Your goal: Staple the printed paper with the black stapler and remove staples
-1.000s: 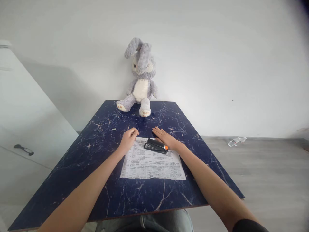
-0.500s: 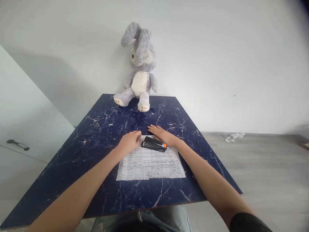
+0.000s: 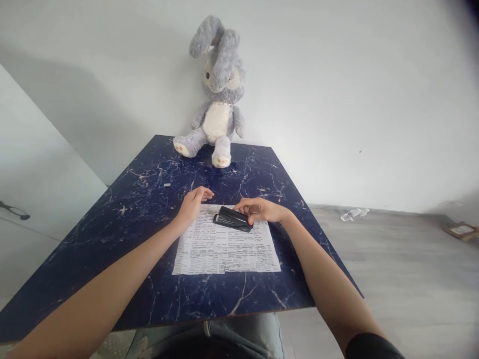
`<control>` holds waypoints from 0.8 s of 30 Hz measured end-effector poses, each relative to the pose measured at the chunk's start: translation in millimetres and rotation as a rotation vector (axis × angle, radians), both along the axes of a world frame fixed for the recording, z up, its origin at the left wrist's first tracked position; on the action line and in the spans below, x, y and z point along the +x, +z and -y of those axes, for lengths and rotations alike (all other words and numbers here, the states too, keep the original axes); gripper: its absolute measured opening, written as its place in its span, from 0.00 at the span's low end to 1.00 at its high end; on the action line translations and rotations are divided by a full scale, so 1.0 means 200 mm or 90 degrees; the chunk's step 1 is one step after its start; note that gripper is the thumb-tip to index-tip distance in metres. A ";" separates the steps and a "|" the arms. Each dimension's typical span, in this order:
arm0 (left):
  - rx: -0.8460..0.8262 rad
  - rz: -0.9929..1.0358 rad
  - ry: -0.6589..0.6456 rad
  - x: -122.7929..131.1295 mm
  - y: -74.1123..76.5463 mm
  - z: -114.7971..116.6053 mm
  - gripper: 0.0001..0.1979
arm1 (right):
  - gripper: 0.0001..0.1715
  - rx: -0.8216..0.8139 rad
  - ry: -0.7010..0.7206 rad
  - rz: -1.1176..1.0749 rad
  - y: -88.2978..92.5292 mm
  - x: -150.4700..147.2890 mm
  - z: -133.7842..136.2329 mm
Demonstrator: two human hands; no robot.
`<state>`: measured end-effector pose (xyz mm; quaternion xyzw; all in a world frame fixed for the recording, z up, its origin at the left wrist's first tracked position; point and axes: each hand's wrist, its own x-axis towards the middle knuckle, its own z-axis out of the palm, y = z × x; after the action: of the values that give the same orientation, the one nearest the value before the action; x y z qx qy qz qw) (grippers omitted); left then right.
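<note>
Printed sheets of paper lie flat on the blue marbled table, their near edges slightly uneven. On their upper part rests a black stapler, tilted a little, its orange end toward the right. My right hand is closed around that right end, thumb on the near side and fingers on the far side. My left hand lies at the far left corner of the paper, its fingers stretched out and nothing visible in it.
A grey plush rabbit sits at the far edge of the table against the wall. A small pale staple strip or block lies left of the rabbit's feet. Crumpled clear plastic is on the floor at right; a white cabinet stands left.
My right hand has gone from lying flat beyond the stapler to gripping its right end. My left hand has uncurled and shifted slightly left. The view has tilted a little.
</note>
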<state>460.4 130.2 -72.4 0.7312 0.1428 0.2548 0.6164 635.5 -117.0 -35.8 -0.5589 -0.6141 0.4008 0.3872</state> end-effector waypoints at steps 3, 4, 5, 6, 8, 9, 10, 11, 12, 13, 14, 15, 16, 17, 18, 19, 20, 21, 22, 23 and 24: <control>-0.038 0.008 -0.001 0.00 -0.01 0.00 0.29 | 0.34 0.008 -0.003 0.038 0.00 0.02 0.01; -0.040 0.007 -0.001 0.00 -0.01 -0.01 0.30 | 0.35 0.022 -0.009 0.061 0.00 0.02 0.01; -0.039 0.006 -0.001 0.00 -0.01 -0.01 0.30 | 0.36 0.039 -0.015 0.085 0.00 0.02 0.01; -0.036 0.005 0.000 0.00 0.00 0.00 0.31 | 0.38 0.055 -0.018 0.109 0.01 0.01 0.00; -0.024 0.001 0.001 0.00 0.01 0.00 0.31 | 0.41 0.081 -0.011 0.158 0.02 -0.04 -0.02; -0.017 -0.002 -0.001 -0.01 0.01 0.00 0.31 | 0.41 0.088 -0.003 0.188 0.03 -0.08 -0.04; -0.009 -0.005 -0.003 -0.01 0.02 0.01 0.31 | 0.41 0.093 0.004 0.222 0.04 -0.11 -0.06; -0.002 -0.005 -0.005 -0.01 0.02 0.01 0.31 | 0.39 0.097 0.008 0.255 0.05 -0.15 -0.07; 0.004 -0.003 -0.007 -0.02 0.03 0.01 0.31 | 0.35 0.101 0.007 0.280 0.05 -0.19 -0.09; 0.006 0.003 -0.009 -0.02 0.03 0.02 0.30 | 0.32 0.103 0.004 0.294 0.06 -0.21 -0.09; -0.004 0.015 -0.007 -0.02 0.03 0.02 0.29 | 0.29 0.104 0.000 0.295 0.06 -0.24 -0.10; -0.030 0.035 -0.003 -0.02 0.04 0.02 0.28 | 0.28 0.105 -0.007 0.289 0.06 -0.25 -0.10; -0.073 0.059 0.000 -0.02 0.04 0.02 0.27 | 0.28 0.111 -0.022 0.285 0.06 -0.26 -0.10; -0.130 0.082 0.001 -0.02 0.05 0.02 0.25 | 0.30 0.125 -0.047 0.290 0.05 -0.26 -0.10; -0.195 0.100 -0.005 -0.02 0.05 0.02 0.24 | 0.31 0.146 -0.083 0.308 0.05 -0.27 -0.10; -0.261 0.106 -0.021 -0.02 0.06 0.01 0.22 | 0.33 0.172 -0.124 0.344 0.04 -0.27 -0.10; -0.322 0.100 -0.046 -0.02 0.06 0.01 0.21 | 0.34 0.197 -0.166 0.397 0.03 -0.27 -0.10; -0.373 0.082 -0.078 -0.02 0.06 0.00 0.21 | 0.36 0.218 -0.203 0.463 0.03 -0.27 -0.10; -0.416 0.058 -0.113 -0.02 0.07 0.00 0.21 | 0.37 0.228 -0.228 0.534 0.02 -0.28 -0.11; -0.452 0.034 -0.146 -0.02 0.07 0.00 0.21 | 0.38 0.230 -0.241 0.602 0.01 -0.28 -0.11; -0.480 0.014 -0.173 -0.02 0.07 0.00 0.21 | 0.38 0.227 -0.245 0.662 0.00 -0.28 -0.12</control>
<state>455.8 130.0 -58.9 0.4631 0.1213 0.1083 0.8713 578.6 -93.3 -35.8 -0.7099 -0.6691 -0.1134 0.1886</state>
